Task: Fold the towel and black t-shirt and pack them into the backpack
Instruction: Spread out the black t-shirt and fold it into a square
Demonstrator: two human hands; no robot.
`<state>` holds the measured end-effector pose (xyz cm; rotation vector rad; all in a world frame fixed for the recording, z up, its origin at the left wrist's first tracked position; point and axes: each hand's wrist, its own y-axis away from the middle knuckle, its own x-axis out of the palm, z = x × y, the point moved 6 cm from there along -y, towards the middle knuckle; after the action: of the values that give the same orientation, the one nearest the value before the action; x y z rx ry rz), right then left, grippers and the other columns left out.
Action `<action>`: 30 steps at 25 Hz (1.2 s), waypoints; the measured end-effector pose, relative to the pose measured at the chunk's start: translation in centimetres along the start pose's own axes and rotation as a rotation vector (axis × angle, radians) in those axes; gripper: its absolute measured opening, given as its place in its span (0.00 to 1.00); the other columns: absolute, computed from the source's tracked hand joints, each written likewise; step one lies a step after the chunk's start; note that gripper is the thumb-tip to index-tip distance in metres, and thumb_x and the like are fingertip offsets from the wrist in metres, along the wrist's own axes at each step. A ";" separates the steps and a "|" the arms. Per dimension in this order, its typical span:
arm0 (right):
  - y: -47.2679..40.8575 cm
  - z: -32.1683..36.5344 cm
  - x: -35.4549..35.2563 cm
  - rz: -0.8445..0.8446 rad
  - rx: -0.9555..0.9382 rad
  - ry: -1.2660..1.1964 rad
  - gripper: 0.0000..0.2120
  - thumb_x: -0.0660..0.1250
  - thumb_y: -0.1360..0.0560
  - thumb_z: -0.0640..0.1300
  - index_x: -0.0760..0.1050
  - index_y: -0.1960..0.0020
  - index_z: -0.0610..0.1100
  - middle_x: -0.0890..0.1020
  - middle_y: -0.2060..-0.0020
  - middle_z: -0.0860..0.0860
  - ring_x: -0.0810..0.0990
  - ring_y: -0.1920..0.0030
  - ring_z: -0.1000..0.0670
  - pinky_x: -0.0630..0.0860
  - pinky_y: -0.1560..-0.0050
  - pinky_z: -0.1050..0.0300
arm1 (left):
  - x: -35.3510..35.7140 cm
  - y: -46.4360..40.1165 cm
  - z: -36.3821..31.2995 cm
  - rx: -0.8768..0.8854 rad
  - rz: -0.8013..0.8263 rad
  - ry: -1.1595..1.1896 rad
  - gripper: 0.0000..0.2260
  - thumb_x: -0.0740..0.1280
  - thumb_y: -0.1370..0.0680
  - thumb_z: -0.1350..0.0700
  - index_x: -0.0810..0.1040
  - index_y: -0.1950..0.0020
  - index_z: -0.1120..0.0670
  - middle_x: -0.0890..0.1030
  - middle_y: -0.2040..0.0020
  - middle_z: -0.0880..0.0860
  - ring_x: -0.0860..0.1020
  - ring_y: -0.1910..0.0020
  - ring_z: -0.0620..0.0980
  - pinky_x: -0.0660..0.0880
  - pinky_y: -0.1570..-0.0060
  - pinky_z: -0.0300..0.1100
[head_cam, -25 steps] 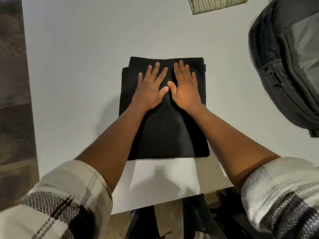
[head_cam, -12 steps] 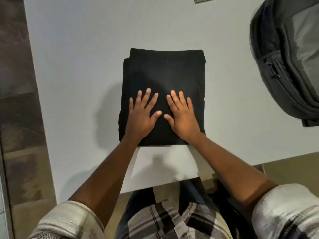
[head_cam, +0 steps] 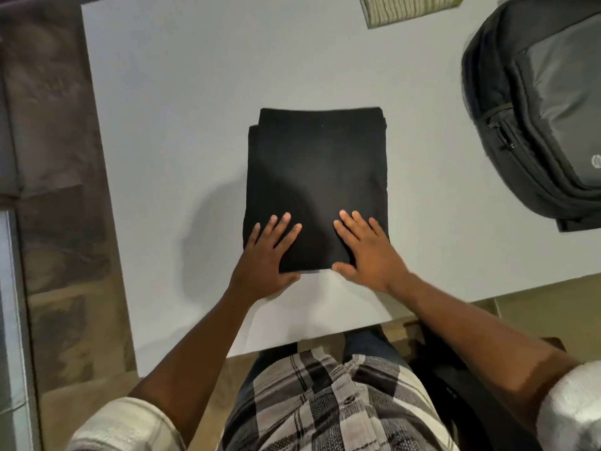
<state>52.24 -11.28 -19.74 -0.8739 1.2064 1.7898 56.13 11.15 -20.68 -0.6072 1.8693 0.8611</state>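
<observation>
Hands, left (head_cam: 265,260) and right (head_cam: 369,255), fingers straight, flat on the folded black t-shirt (head_cam: 317,177).

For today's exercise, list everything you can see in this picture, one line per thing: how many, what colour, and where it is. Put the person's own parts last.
black t-shirt: one, black, folded flat in the middle of the table
towel: one, green and cream striped, folded, at the table's far edge, partly cut off by the frame
backpack: one, black and grey, lying on the table's right side
table: one, white, under all three things
left hand: one, fingers straight, resting on the t-shirt's near left corner
right hand: one, fingers straight, resting on the t-shirt's near right corner
sleeves: two, pale checked, at the bottom corners
</observation>
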 end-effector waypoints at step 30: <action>-7.8 -7.4 -18.4 -0.142 0.198 -0.639 0.09 0.80 0.32 0.43 0.83 0.55 0.47 0.83 0.60 0.57 0.79 0.59 0.57 0.73 0.56 0.64 | -19.7 -11.6 7.5 -0.265 0.145 0.436 0.04 0.74 0.25 0.53 0.81 0.53 0.48 0.82 0.58 0.48 0.80 0.56 0.48 0.74 0.56 0.43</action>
<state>68.27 -20.68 -9.31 -0.2281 0.8540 1.6184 76.87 10.61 -8.58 -0.8865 2.2275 1.1541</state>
